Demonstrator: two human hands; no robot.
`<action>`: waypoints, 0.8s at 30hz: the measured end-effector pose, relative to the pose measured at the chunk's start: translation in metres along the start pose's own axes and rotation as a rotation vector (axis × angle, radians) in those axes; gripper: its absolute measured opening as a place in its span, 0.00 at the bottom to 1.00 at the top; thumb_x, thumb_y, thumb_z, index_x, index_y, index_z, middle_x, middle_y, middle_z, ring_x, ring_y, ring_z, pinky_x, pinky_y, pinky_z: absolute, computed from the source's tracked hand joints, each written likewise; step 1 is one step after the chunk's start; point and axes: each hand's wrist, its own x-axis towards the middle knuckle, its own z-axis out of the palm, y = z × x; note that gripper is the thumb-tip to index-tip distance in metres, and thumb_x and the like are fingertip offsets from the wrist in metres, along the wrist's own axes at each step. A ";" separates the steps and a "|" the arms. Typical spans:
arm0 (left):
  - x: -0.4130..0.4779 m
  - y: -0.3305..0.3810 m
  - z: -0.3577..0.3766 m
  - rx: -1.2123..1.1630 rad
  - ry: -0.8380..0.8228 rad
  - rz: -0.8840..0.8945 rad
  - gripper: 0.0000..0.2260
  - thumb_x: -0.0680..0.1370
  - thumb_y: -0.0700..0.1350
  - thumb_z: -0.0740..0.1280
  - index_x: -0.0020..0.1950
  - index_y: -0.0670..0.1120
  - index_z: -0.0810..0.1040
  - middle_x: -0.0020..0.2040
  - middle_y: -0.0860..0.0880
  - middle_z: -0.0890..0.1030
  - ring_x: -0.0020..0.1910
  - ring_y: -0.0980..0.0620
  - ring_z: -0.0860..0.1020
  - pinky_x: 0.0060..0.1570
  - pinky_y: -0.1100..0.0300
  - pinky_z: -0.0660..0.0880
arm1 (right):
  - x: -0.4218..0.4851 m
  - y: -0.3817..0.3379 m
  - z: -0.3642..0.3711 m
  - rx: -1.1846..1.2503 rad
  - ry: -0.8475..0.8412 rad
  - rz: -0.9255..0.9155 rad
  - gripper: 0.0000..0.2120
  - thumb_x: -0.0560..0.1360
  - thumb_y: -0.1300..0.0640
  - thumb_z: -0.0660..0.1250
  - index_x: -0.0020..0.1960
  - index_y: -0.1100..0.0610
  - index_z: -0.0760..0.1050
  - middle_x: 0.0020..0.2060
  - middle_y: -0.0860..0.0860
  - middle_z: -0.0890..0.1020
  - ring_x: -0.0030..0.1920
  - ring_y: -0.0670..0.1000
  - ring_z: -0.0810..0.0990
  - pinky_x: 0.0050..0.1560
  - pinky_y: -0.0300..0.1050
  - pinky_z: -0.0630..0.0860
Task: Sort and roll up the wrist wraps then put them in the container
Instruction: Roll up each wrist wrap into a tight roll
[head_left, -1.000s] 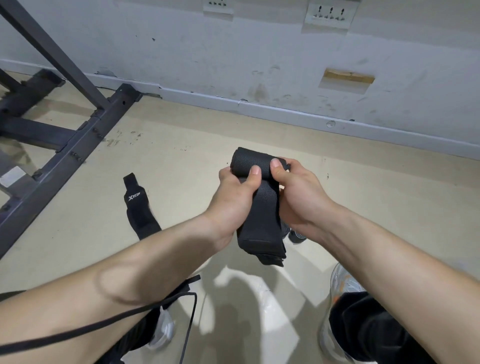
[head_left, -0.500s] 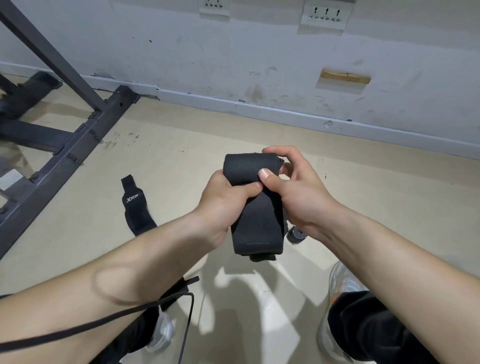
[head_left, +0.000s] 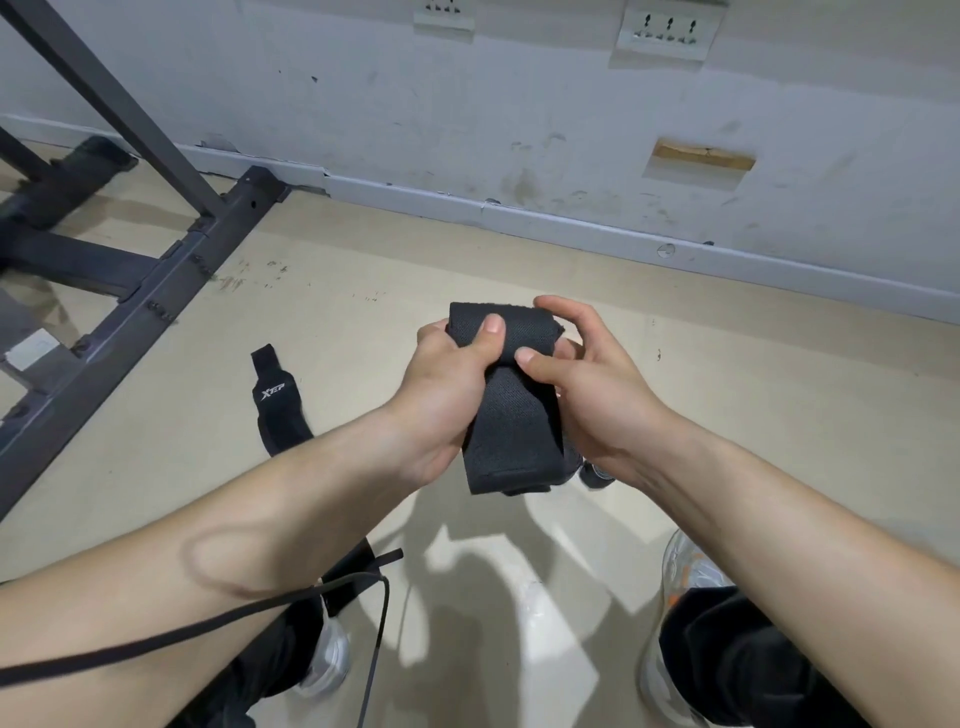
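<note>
As your hands work: the roll has grown since a second ago and the loose tail has shortened.

Steel frame: the dark grey steel rack frame (head_left: 171, 291) stands on the floor against the wall and serves as the landmark below.

Spare wrap: the second black fabric wrist wrap with a white logo (head_left: 278, 410) lies flat on the floor just beside the frame's base rail, unmoved, not yet rolled.

Held wrap: the black woven elastic wrist wrap (head_left: 511, 410) is in the air well clear of the frame, its rolled end on top and the tail hanging.

Left hand: your left hand (head_left: 447, 395) is closed on the roll, thumb pressed across its front.

Right hand: your right hand (head_left: 587, 395) pinches the same wrap with its thumb, outer fingers half open, having regripped.

Meaning: you look late in rolling this one; no container shows.
</note>
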 end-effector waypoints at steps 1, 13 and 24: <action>0.001 0.001 0.001 -0.005 0.023 0.016 0.23 0.82 0.53 0.66 0.71 0.42 0.69 0.61 0.41 0.84 0.55 0.43 0.85 0.52 0.46 0.83 | -0.001 -0.001 0.001 -0.016 0.011 0.029 0.17 0.80 0.64 0.68 0.67 0.53 0.72 0.49 0.54 0.82 0.43 0.51 0.84 0.46 0.48 0.83; 0.007 0.005 -0.001 0.015 0.162 0.154 0.16 0.83 0.46 0.67 0.66 0.42 0.68 0.59 0.43 0.82 0.57 0.43 0.84 0.55 0.47 0.82 | -0.004 0.011 -0.002 -0.774 -0.004 -0.179 0.08 0.84 0.56 0.62 0.62 0.54 0.75 0.52 0.48 0.84 0.54 0.50 0.82 0.56 0.49 0.77; 0.009 0.013 -0.015 0.261 0.101 0.383 0.14 0.78 0.40 0.73 0.59 0.48 0.72 0.50 0.52 0.81 0.47 0.60 0.81 0.56 0.54 0.79 | -0.005 0.008 -0.010 -0.752 -0.047 -0.230 0.08 0.85 0.55 0.59 0.61 0.52 0.74 0.47 0.43 0.82 0.45 0.41 0.82 0.44 0.37 0.76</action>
